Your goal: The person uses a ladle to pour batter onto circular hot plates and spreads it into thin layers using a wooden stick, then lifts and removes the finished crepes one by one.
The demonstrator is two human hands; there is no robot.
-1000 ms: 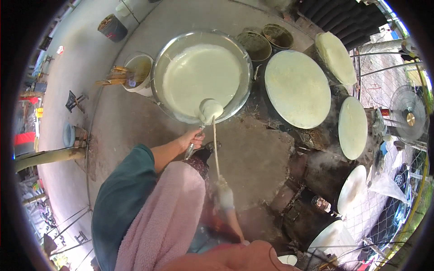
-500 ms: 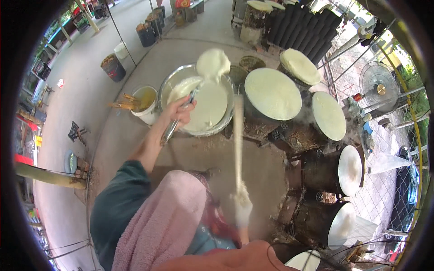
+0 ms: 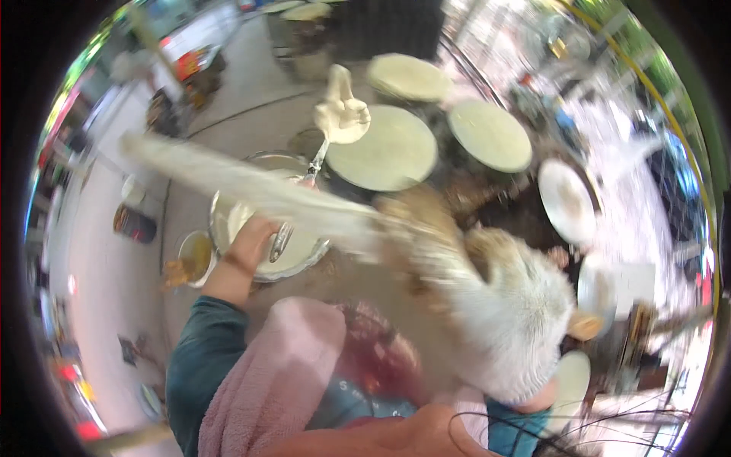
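Observation:
In my left hand is the metal handle of a ladle, its bowl coated with pale batter and raised beside a round griddle covered with a pale sheet. Beneath that hand stands a large metal basin of pale batter. My right hand, in a white knitted glove, grips a long flat pale stick, blurred by motion. The stick reaches across the view to the left, over the basin, and hides part of my left hand and the ladle handle.
More round griddles curve away on the right, some with pale sheets, others with a bare whitish top. A white bucket with yellowish liquid and wooden sticks stands left of the basin. A wire fence runs along the far right.
The view has swung right. The ladle has moved from above the basin to beside the griddle. My right hand has risen from low by my lap, swinging the stick from upright to slanting left.

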